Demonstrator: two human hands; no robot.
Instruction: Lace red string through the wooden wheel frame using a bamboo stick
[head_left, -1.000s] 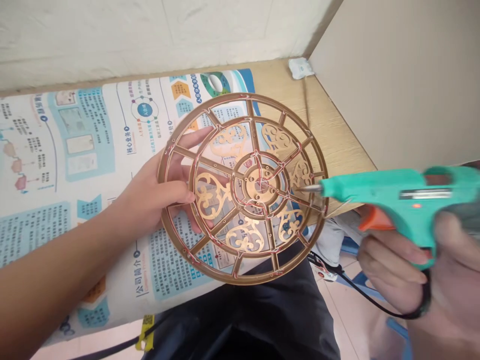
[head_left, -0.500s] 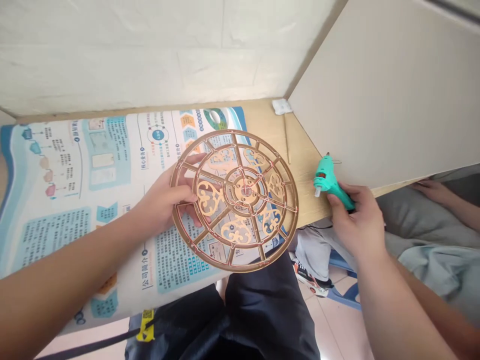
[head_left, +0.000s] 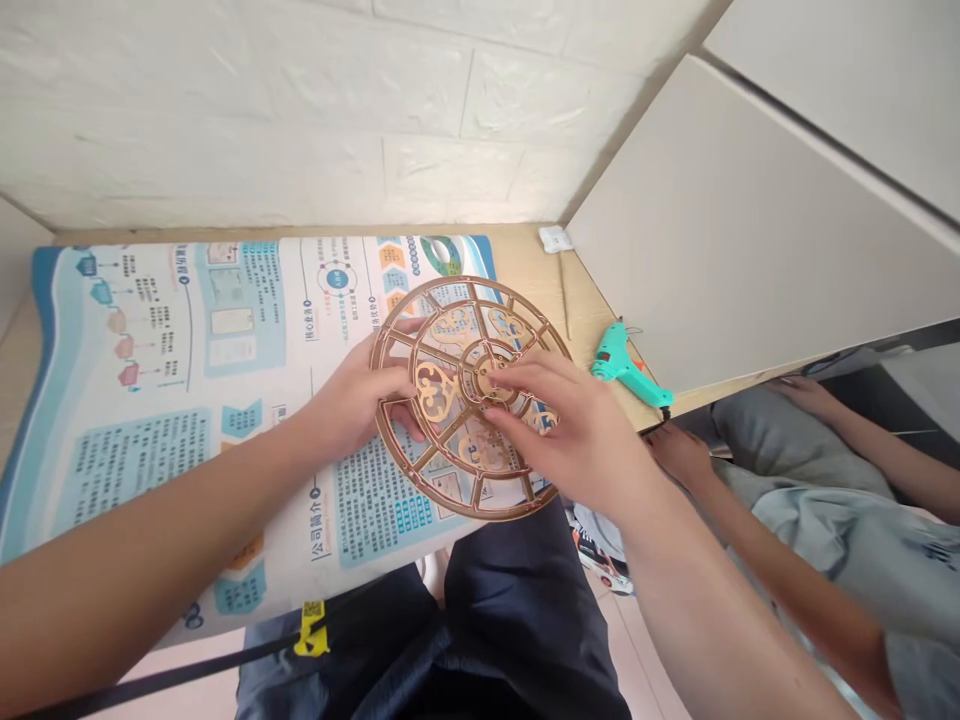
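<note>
A round golden-brown openwork wheel point(head_left: 411, 468), with spokes, rings and scroll-shaped ornaments, is held tilted above a printed sheet. My left hand point(head_left: 365, 390) grips its left rim, thumb on top and fingers behind. Over the wheel's centre hovers my right hand point(head_left: 581, 420), thumb and forefinger stretched toward the hub with a gap between them. Whether those fingertips touch the hub cannot be made out. A turquoise glue gun point(head_left: 630, 373) lies on the wooden table to the right, apart from both hands.
The printed sheet point(head_left: 161, 400) covers much of the wooden table point(head_left: 589, 295). A thin stick point(head_left: 564, 295) and a small white packet point(head_left: 555, 239) lie near the back. White panels point(head_left: 712, 240) stand on the right. Another person's hand point(head_left: 681, 452) is close to the table's right edge.
My right hand has let go of the glue gun, now lying on the table, and moved left over the wheel's centre. My left hand still holds the wheel. The view has shifted slightly.
</note>
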